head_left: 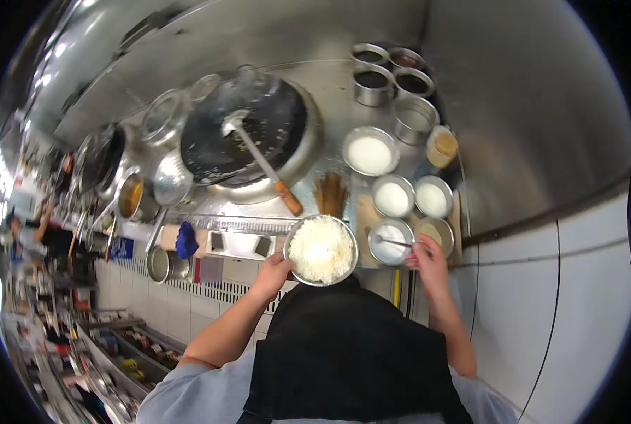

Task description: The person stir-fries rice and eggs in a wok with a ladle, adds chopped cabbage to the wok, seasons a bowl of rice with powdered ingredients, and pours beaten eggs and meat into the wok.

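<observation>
My left hand (275,274) grips the rim of a metal bowl (288,260) heaped with white rice (321,249), held in front of the black apron. My right hand (428,256) is closed on the handle of a small spoon (393,242), whose head is in a steel bowl of white powder (387,252). Beside that hand stands a bowl with tan contents (437,233). Two more bowls of white powder (392,199) (433,198) are just behind, and a larger one (370,154) stands farther back.
A black wok (259,113) on the stove holds a ladle (259,155) with a wooden handle. Right of it are a brush (330,194), steel pots with dark contents (373,79) and a capped jar (443,148). A blue cloth (186,240) lies left; people (47,230) stand far left.
</observation>
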`<state>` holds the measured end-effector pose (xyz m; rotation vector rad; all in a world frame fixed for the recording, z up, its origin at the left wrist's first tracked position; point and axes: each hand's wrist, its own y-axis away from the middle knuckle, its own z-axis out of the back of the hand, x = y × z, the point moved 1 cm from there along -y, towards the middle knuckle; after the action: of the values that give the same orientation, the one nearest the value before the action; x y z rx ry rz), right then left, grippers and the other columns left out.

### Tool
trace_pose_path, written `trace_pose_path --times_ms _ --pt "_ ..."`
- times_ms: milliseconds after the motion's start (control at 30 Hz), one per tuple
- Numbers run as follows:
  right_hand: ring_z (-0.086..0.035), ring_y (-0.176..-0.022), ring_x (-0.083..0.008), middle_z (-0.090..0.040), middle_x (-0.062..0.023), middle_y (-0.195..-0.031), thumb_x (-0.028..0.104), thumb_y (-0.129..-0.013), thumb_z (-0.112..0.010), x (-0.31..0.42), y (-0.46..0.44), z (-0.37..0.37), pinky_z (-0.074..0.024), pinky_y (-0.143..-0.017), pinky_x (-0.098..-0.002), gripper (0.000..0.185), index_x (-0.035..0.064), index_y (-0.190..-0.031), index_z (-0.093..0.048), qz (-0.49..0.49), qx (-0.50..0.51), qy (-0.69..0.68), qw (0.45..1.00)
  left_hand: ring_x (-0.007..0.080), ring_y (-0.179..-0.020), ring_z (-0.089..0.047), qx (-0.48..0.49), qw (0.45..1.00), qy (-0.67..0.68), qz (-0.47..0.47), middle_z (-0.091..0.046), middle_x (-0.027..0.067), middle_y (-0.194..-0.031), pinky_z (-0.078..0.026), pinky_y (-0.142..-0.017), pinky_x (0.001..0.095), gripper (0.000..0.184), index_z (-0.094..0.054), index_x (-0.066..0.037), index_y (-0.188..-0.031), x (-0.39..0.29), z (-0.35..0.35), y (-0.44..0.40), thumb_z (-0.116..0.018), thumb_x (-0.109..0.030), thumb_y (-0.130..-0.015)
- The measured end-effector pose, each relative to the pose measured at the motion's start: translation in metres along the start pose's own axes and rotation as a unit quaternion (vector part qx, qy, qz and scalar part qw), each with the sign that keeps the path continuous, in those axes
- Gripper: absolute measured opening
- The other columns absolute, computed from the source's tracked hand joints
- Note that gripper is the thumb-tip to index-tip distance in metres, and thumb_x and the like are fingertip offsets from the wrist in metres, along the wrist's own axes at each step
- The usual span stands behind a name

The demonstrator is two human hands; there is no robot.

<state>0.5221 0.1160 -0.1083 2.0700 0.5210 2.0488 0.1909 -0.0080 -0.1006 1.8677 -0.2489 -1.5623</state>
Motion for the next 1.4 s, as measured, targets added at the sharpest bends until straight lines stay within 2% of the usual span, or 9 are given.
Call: trace_pose_path --times_ms 167,233,433,567,700,867,1100,1267,1400 --pt "-0.056 -0.101 -0.0204 -0.057 -0.0096 -0.113 0.014 -0.086 -0.060 0.012 -0.028 0.034 -0.0437 -0.089 -0.0315 0.038 0.0018 -0.121 -0.054 0.029 -0.023 0.207 0.978 0.0179 -0.075 -0.063 -0.051 0.998 0.037 -0.007 -0.064 0.0121 -0.087 -0.053 -0.067 0.0299 0.023 -0.058 0.007 -0.097 0.038 0.027 0.015 -0.050 -0.007 -0.082" --pt "-0.053 -0.107 -0.0250 -0.054 -0.0136 -0.118 0.012 -0.084 -0.061 0.038 -0.029 0.028 -0.0405 -0.094 -0.0350 0.040 0.0009 -0.121 -0.053 0.227 -0.068 0.457 0.857 0.0195 -0.074 -0.063 -0.073 0.996 0.054 -0.007 -0.064 0.0139 -0.089 -0.053 -0.068 0.0301 0.023 -0.057 0.007 -0.098 0.046 0.034 0.031 -0.050 -0.008 -0.082" --pt "-0.055 -0.102 -0.0206 -0.054 -0.0128 -0.117 0.005 -0.085 -0.057 0.101 -0.040 -0.065 -0.0436 -0.089 -0.0319 0.038 0.0004 -0.122 -0.052 0.314 0.131 0.289 0.895 0.0179 -0.074 -0.062 -0.192 0.961 0.197 -0.033 -0.063 0.0104 -0.088 -0.051 -0.068 0.0301 0.023 -0.057 0.005 -0.100 0.073 0.057 0.095 -0.053 -0.008 -0.081" --pt "-0.056 -0.083 -0.0138 -0.061 -0.0070 -0.093 0.007 -0.087 -0.057 0.096 -0.027 -0.152 -0.0458 -0.078 -0.0278 0.029 -0.0013 -0.115 -0.057 0.317 0.329 0.240 0.856 0.0169 -0.070 -0.060 -0.310 0.920 0.233 -0.059 -0.062 0.0092 -0.084 -0.050 -0.064 0.0300 0.025 -0.057 0.004 -0.102 0.103 0.082 0.145 -0.051 -0.008 -0.081" --pt "-0.056 -0.074 -0.0124 -0.061 -0.0048 -0.084 0.010 -0.086 -0.060 0.049 -0.002 -0.217 -0.0468 -0.070 -0.0261 0.025 -0.0003 -0.109 -0.060 0.217 0.564 0.313 0.733 0.0180 -0.071 -0.063 -0.397 0.855 0.317 -0.103 -0.063 0.0097 -0.084 -0.053 -0.067 0.0306 0.023 -0.057 0.004 -0.099 0.161 0.104 0.196 -0.049 -0.009 -0.081" --pt "-0.060 -0.069 -0.0173 -0.063 -0.0107 -0.081 0.012 -0.083 -0.064 -0.018 0.050 -0.265 -0.0486 -0.064 -0.0277 0.026 -0.0019 -0.105 -0.061 0.163 0.713 0.477 0.486 0.0195 -0.076 -0.065 -0.543 0.737 0.387 -0.106 -0.065 0.0121 -0.089 -0.055 -0.068 0.0319 0.025 -0.058 0.005 -0.100 0.225 0.125 0.289 -0.048 -0.009 -0.082" --pt "-0.064 -0.076 -0.0245 -0.064 -0.0165 -0.085 0.013 -0.080 -0.065 -0.024 0.106 -0.342 -0.0500 -0.069 -0.0331 0.030 -0.0029 -0.105 -0.061 0.289 0.699 0.525 0.391 0.0240 -0.080 -0.066 -0.709 0.525 0.457 -0.115 -0.064 0.0166 -0.096 -0.057 -0.069 0.0347 0.026 -0.053 0.008 -0.103 0.302 0.176 0.405 -0.047 -0.007 -0.082" --pt "-0.064 -0.077 -0.0290 -0.065 -0.0172 -0.084 0.019 -0.078 -0.067 -0.007 0.101 -0.386 -0.0506 -0.070 -0.0360 0.034 -0.0009 -0.105 -0.061 0.367 0.617 0.545 0.433 0.0258 -0.077 -0.065 -0.761 0.430 0.455 -0.171 -0.065 0.0159 -0.093 -0.055 -0.066 0.0381 0.032 -0.056 0.007 -0.105 0.370 0.246 0.455 -0.046 -0.010 -0.080" --pt "-0.058 -0.069 -0.0307 -0.059 -0.0178 -0.073 0.020 -0.077 -0.063 0.034 0.088 -0.390 -0.0464 -0.064 -0.0404 0.024 -0.0002 -0.089 -0.061 0.398 0.492 0.612 0.474 0.0262 -0.095 -0.062 -0.792 0.382 0.443 -0.175 -0.060 0.0145 -0.110 -0.057 -0.072 0.0387 0.039 -0.056 0.001 -0.113 0.393 0.291 0.487 -0.054 -0.024 -0.084"
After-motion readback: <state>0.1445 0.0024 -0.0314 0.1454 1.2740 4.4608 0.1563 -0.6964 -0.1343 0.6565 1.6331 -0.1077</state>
